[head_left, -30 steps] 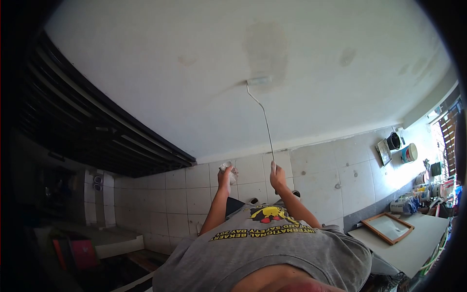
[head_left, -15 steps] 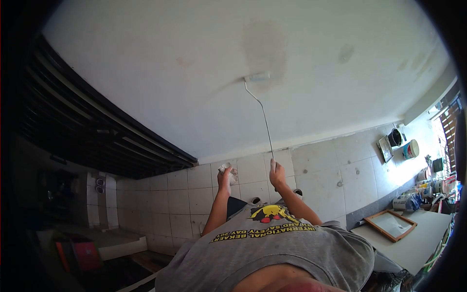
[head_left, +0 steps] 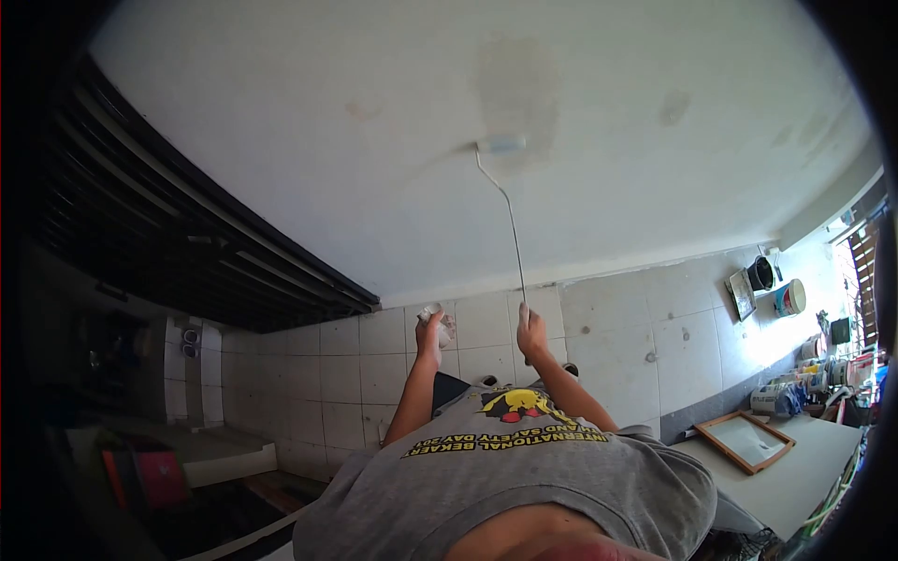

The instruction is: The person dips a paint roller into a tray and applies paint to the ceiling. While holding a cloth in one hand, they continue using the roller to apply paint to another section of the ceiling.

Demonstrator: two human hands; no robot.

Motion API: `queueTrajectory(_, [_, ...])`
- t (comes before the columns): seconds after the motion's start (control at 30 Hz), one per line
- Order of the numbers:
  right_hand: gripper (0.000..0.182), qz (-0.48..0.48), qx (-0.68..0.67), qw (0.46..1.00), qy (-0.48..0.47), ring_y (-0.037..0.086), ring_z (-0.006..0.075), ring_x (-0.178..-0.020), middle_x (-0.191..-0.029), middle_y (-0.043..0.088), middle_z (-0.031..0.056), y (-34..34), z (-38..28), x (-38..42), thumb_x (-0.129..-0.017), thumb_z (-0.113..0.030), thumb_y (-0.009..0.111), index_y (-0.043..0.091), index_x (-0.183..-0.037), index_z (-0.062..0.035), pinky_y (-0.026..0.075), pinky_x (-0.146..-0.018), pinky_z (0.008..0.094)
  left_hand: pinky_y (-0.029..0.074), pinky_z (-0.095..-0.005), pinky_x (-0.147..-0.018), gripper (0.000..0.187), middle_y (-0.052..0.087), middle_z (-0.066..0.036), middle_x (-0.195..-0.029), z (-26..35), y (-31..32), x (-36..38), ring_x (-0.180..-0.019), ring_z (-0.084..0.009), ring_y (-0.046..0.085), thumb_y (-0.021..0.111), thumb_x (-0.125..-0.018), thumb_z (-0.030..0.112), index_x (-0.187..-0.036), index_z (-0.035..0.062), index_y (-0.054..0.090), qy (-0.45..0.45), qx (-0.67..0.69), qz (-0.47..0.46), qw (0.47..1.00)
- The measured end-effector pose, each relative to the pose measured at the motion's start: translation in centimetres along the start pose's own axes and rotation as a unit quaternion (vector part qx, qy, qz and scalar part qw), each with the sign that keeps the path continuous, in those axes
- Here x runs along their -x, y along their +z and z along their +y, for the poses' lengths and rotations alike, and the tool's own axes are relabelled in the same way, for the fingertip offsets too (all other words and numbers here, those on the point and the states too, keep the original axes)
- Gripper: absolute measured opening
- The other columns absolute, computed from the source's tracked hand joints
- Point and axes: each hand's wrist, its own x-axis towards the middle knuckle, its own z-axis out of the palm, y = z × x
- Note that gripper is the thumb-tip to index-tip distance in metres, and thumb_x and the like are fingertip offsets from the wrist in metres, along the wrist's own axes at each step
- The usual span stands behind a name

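My right hand [head_left: 532, 338] is closed around the handle of a long, thin-framed paint roller [head_left: 515, 229]. Its pale roller head [head_left: 503, 144] lies against the white wall [head_left: 355, 196], at the lower part of a darker, damp-looking patch [head_left: 517, 84]. In my left hand [head_left: 427, 338], held lower and to the left, is a crumpled whitish cloth [head_left: 443, 332], partly hidden by the fingers.
A dark slatted gate [head_left: 187, 234] borders the wall on the left. Pale floor tiles [head_left: 608, 327] run along its foot. On the right stand a paint tray [head_left: 741, 294], a black bucket [head_left: 760, 272], a white bucket [head_left: 789, 297] and a wooden frame [head_left: 745, 441] on a board.
The view has shifted slightly, so the wall marks sit a little further right. My left hand is raised slightly with the cloth. The roller head stays near the patch's lower part.
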Motion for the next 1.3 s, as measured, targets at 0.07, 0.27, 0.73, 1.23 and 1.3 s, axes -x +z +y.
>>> queueTrajectory(0.07, [0.060, -0.012, -0.002, 1.000, 0.009, 0.052, 0.0486, -0.068, -0.070, 0.053, 0.0334, -0.2, 0.1, 0.1, -0.101, -0.044, 0.036, 0.055, -0.077, 0.0090, 0.040, -0.065, 0.0534, 0.050, -0.0298, -0.059, 0.027, 0.064, -0.006, -0.083, 0.3, 0.3, 0.1, -0.073, -0.0178, 0.064, 0.067, -0.084, 0.025, -0.103, 0.0094, 0.057, -0.008, -0.002, -0.002, 1.000])
queueTrajectory(0.27, [0.063, 0.015, -0.055, 0.996, -0.072, 0.048, 0.0446, -0.063, -0.068, 0.050, 0.0318, -3.2, -7.6, -3.4, -0.101, -0.047, 0.035, 0.052, -0.076, 0.0085, 0.039, -0.062, 0.0497, 0.051, -0.0310, -0.060, 0.026, 0.064, -0.007, -0.083, -0.6, 0.0, -0.4, -0.073, -0.0186, 0.064, 0.067, -0.085, 0.025, -0.103, 0.0085, 0.057, -0.026, 0.003, -0.013, 1.000])
queueTrajectory(0.73, [0.050, -0.105, -0.228, 0.966, 0.061, 0.035, 0.0071, -0.044, -0.053, 0.036, -0.0040, -4.0, -0.6, 0.2, -0.101, -0.049, 0.039, 0.043, -0.070, -0.0094, 0.030, -0.041, 0.0246, 0.051, -0.0303, -0.060, 0.026, 0.064, -0.008, -0.085, -0.4, 1.0, 0.2, -0.070, -0.0178, 0.063, 0.065, -0.086, 0.023, -0.104, 0.0076, 0.056, -0.029, -0.002, -0.019, 0.999])
queueTrajectory(1.23, [0.057, 0.022, -0.044, 0.996, -0.078, 0.036, 0.0277, -0.060, -0.061, 0.037, 0.0199, -7.4, -0.1, -3.8, -0.102, -0.042, 0.036, 0.044, -0.072, 0.0054, 0.034, -0.056, 0.0430, 0.050, -0.0312, -0.057, 0.026, 0.063, -0.007, -0.082, -2.5, 4.1, 1.7, -0.067, -0.0182, 0.063, 0.066, -0.085, 0.021, -0.105, 0.0087, 0.055, -0.043, 0.006, 0.016, 0.999])
queueTrajectory(1.3, [0.055, -0.005, -0.018, 0.999, -0.033, 0.043, 0.0455, -0.064, -0.070, 0.048, 0.0324, -8.0, 0.4, -3.0, -0.101, -0.040, 0.037, 0.051, -0.077, 0.0082, 0.038, -0.062, 0.0484, 0.051, -0.0314, -0.056, 0.026, 0.063, -0.008, -0.082, -2.5, 4.4, 1.6, -0.067, -0.0185, 0.063, 0.066, -0.085, 0.021, -0.105, 0.0089, 0.054, -0.034, 0.013, 0.030, 0.999])
